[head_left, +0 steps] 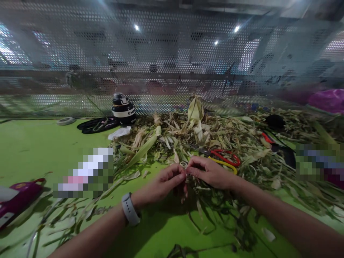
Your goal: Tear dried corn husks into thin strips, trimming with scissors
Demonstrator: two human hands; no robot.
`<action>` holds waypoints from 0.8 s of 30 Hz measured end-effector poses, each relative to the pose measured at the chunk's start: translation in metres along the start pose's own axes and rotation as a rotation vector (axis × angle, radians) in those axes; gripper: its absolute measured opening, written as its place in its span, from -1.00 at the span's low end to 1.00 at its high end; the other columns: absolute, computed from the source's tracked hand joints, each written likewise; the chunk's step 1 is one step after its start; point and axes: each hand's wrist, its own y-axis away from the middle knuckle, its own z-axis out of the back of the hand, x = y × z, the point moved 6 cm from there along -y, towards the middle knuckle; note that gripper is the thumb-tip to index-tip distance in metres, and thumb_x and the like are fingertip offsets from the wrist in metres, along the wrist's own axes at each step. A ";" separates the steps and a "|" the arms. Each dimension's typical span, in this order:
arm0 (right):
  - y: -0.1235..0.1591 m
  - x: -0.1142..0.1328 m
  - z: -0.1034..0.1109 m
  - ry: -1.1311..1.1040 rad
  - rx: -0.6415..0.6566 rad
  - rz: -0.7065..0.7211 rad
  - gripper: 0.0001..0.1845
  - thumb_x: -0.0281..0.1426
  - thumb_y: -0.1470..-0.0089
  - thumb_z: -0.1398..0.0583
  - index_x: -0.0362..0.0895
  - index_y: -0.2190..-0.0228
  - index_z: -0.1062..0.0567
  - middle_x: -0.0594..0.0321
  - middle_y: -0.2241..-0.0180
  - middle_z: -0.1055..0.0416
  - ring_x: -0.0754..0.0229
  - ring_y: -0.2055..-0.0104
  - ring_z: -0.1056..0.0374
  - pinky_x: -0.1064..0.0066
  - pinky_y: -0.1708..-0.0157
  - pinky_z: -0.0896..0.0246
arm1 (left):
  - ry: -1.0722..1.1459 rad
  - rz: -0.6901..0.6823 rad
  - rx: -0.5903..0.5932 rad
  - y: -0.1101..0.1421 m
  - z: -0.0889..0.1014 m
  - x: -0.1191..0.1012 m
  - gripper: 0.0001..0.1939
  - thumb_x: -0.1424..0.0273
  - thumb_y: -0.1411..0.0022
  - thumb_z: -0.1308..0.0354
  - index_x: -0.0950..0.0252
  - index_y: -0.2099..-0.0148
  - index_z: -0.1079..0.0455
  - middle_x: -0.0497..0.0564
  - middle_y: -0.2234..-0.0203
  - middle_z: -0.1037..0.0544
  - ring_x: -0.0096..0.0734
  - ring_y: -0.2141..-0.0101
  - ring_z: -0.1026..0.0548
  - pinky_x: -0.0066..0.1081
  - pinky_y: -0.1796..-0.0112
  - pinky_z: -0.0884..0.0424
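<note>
My left hand (168,179), with a pale watch strap (130,209) at the wrist, meets my right hand (212,172) fingertip to fingertip above the green tabletop (150,225). Both hands are closed in a pinch. What lies between the fingertips is too small and blurred to make out. Greenish dried stems and leaves (223,204) lie under and beside my right hand. Just beyond it rest scissors (224,159) with red and yellow handles, partly hidden by the hand. A heap of dried husks and leaves (172,132) spreads behind both hands.
At the back left stand a black bottle with a white band (124,114), a black strap-like item (98,124) and a pale ring (66,121). A magenta tool (23,197) lies at left. Behind rises a perforated metal screen (166,53). Two patches are pixelated.
</note>
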 end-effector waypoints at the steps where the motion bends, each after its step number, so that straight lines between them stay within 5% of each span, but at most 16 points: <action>1: 0.000 0.000 0.002 -0.002 -0.022 0.000 -0.69 -0.16 -0.10 -0.08 -0.16 0.46 -0.34 0.37 0.52 -0.19 0.33 0.46 -0.10 0.50 0.43 -0.04 | 0.023 0.011 -0.014 0.000 0.001 0.000 -0.75 0.18 -0.22 0.03 0.27 0.32 -0.13 -0.10 0.56 -0.41 -0.53 0.58 -0.38 -0.47 0.49 -0.31; 6: -0.001 -0.005 0.006 -0.124 -0.101 -0.056 -0.68 -0.13 -0.07 -0.10 -0.15 0.45 -0.32 0.42 0.60 -0.15 0.35 0.55 -0.08 0.51 0.53 -0.01 | -0.127 -0.044 -0.233 0.001 0.016 -0.005 -0.75 0.19 -0.18 -0.04 0.30 0.32 -0.20 -0.13 0.56 -0.33 -0.58 0.57 -0.29 -0.54 0.52 -0.23; 10: 0.000 -0.006 0.003 -0.182 -0.098 -0.049 -0.67 -0.12 -0.07 -0.10 -0.14 0.45 -0.30 0.41 0.60 -0.16 0.36 0.57 -0.10 0.52 0.55 -0.03 | -0.373 -0.120 -0.265 0.001 0.016 -0.006 -0.72 0.24 -0.14 -0.08 0.30 0.14 -0.34 -0.09 0.50 -0.39 -0.52 0.49 -0.29 -0.52 0.47 -0.24; 17: -0.001 -0.004 -0.002 -0.107 -0.107 -0.031 -0.66 -0.11 -0.08 -0.09 -0.14 0.47 -0.30 0.39 0.59 -0.17 0.34 0.55 -0.10 0.51 0.54 -0.02 | -0.583 -0.151 -0.310 0.000 0.013 -0.006 -0.76 0.39 -0.16 0.03 0.36 0.47 -0.38 -0.12 0.67 -0.31 -0.58 0.61 -0.20 -0.56 0.58 -0.14; 24: 0.002 0.001 -0.003 -0.073 -0.093 -0.024 -0.64 -0.09 -0.07 -0.08 -0.14 0.49 -0.29 0.37 0.57 -0.15 0.33 0.51 -0.08 0.50 0.52 -0.01 | -1.176 -0.317 -0.488 0.013 0.010 -0.027 -0.88 0.47 0.01 -0.03 0.31 0.54 -0.34 -0.05 0.64 -0.37 -0.51 0.60 -0.27 -0.48 0.54 -0.14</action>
